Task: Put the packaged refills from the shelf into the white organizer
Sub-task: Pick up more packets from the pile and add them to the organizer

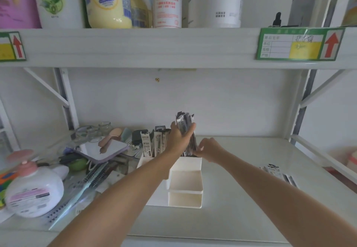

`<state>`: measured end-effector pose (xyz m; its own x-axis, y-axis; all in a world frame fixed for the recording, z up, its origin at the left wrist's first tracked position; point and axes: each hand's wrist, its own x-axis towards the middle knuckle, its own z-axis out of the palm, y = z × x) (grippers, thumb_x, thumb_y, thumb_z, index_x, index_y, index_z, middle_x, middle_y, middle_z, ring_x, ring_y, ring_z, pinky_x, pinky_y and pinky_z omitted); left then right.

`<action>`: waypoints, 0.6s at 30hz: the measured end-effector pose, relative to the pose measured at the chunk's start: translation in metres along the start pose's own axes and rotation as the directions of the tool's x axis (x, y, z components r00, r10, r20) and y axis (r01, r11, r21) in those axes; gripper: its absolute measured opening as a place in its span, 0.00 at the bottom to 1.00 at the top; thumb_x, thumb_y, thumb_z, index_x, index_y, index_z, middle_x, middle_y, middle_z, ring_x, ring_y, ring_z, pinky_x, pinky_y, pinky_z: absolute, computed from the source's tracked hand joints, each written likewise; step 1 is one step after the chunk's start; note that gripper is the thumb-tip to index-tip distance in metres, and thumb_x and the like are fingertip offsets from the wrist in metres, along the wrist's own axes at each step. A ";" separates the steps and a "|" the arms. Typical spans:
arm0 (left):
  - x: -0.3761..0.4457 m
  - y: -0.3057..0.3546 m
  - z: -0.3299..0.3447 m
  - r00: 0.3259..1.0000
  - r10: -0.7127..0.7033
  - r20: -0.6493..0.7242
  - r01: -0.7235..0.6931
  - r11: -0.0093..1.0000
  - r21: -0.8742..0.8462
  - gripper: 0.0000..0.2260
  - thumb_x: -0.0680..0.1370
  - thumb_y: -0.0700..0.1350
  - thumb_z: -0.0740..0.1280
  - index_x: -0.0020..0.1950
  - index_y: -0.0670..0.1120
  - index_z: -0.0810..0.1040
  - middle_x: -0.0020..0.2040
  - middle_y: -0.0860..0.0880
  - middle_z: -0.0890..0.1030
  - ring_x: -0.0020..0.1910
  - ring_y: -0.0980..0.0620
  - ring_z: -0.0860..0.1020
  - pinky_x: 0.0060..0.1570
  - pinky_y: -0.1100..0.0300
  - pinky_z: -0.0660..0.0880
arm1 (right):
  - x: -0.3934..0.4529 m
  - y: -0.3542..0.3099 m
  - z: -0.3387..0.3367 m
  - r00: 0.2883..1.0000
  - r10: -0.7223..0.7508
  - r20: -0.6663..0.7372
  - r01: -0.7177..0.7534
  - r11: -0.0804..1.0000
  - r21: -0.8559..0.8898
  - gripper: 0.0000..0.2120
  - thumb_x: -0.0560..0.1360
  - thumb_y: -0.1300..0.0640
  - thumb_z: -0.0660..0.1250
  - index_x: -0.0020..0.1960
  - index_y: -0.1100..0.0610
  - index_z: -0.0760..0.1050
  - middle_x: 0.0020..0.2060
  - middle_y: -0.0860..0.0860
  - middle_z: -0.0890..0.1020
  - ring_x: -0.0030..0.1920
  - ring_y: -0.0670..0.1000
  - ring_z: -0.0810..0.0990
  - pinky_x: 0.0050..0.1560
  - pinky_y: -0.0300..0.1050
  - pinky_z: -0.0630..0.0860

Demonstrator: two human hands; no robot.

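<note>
A white stepped organizer (185,186) stands mid-shelf, its two front compartments empty. My left hand (178,137) grips the upper part of an upright bundle of packaged refills (185,123) whose lower end goes down into the tall back right compartment. My right hand (209,149) pinches the bundle's lower end at the compartment's rim. Other boxed refills (152,142) stand in the back left compartment. A few more packaged refills (278,173) lie flat on the shelf to the right.
Clutter fills the shelf's left side: a white lotion bottle with pink pump (32,187), a hairbrush (90,179), a mirror (102,150) and glass jars (92,131). An upper shelf (154,46) with bottles overhangs. A shelf rail (318,154) runs at the right.
</note>
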<state>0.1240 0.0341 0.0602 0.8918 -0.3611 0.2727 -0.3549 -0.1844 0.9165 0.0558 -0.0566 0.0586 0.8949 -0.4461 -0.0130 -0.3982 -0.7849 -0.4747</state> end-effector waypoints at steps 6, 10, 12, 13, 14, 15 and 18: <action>-0.003 0.023 -0.008 0.984 0.112 -0.141 -0.108 0.993 0.040 0.38 0.75 0.58 0.62 0.76 0.37 0.51 0.76 0.40 0.60 0.75 0.44 0.58 0.74 0.50 0.57 | -0.002 0.017 -0.005 0.997 0.040 -0.059 -0.040 0.999 -0.007 0.22 0.75 0.51 0.63 0.63 0.64 0.70 0.62 0.61 0.71 0.54 0.58 0.76 0.51 0.45 0.72; 0.013 0.037 -0.020 0.935 0.288 -0.207 -0.235 0.940 0.248 0.26 0.79 0.51 0.58 0.72 0.37 0.60 0.73 0.40 0.64 0.75 0.44 0.58 0.76 0.48 0.50 | -0.004 0.033 -0.011 0.991 0.098 -0.091 -0.098 0.995 0.003 0.21 0.75 0.52 0.62 0.62 0.64 0.70 0.63 0.61 0.71 0.46 0.56 0.75 0.49 0.45 0.72; 0.016 0.041 -0.017 0.872 0.436 -0.222 -0.349 0.873 0.342 0.20 0.79 0.48 0.58 0.66 0.37 0.67 0.67 0.41 0.71 0.73 0.42 0.62 0.76 0.47 0.51 | -0.003 0.051 -0.017 0.980 0.160 -0.114 -0.162 0.987 -0.001 0.18 0.76 0.52 0.60 0.58 0.64 0.72 0.63 0.62 0.72 0.52 0.59 0.76 0.50 0.45 0.72; 0.015 0.044 -0.011 0.820 0.538 -0.196 -0.440 0.811 0.387 0.18 0.78 0.46 0.57 0.63 0.36 0.70 0.65 0.41 0.73 0.73 0.42 0.64 0.75 0.48 0.51 | -0.005 0.062 -0.021 0.970 0.208 -0.129 -0.209 0.978 0.005 0.16 0.76 0.53 0.59 0.56 0.64 0.72 0.62 0.63 0.73 0.57 0.60 0.76 0.53 0.45 0.72; 0.012 0.046 -0.001 0.766 0.627 -0.142 -0.531 0.741 0.410 0.17 0.76 0.44 0.56 0.60 0.35 0.72 0.63 0.40 0.75 0.71 0.41 0.66 0.73 0.50 0.53 | -0.007 0.074 -0.027 0.956 0.254 -0.149 -0.253 0.967 0.023 0.17 0.76 0.53 0.57 0.57 0.65 0.72 0.62 0.63 0.73 0.59 0.60 0.75 0.54 0.44 0.72; 0.008 0.046 0.013 0.741 0.668 -0.066 -0.597 0.702 0.389 0.17 0.75 0.42 0.56 0.58 0.34 0.73 0.61 0.39 0.76 0.69 0.41 0.69 0.72 0.52 0.57 | -0.009 0.090 -0.032 0.937 0.306 -0.167 -0.303 0.952 0.043 0.19 0.76 0.54 0.57 0.58 0.67 0.72 0.62 0.64 0.73 0.61 0.61 0.74 0.55 0.45 0.72; -0.009 0.048 0.065 0.848 0.448 0.283 -0.521 0.804 0.286 0.15 0.77 0.39 0.58 0.61 0.34 0.71 0.61 0.38 0.76 0.64 0.42 0.74 0.61 0.61 0.65 | -0.019 0.137 -0.052 0.873 0.446 -0.198 -0.432 0.895 0.111 0.20 0.76 0.56 0.57 0.60 0.69 0.73 0.58 0.65 0.76 0.59 0.62 0.75 0.53 0.45 0.72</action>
<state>0.0804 -0.0306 0.0827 0.5177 -0.6476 0.5590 -0.8300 -0.2219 0.5116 -0.0265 -0.1781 0.0393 0.5633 -0.8248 -0.0488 -0.7209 -0.4618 -0.5168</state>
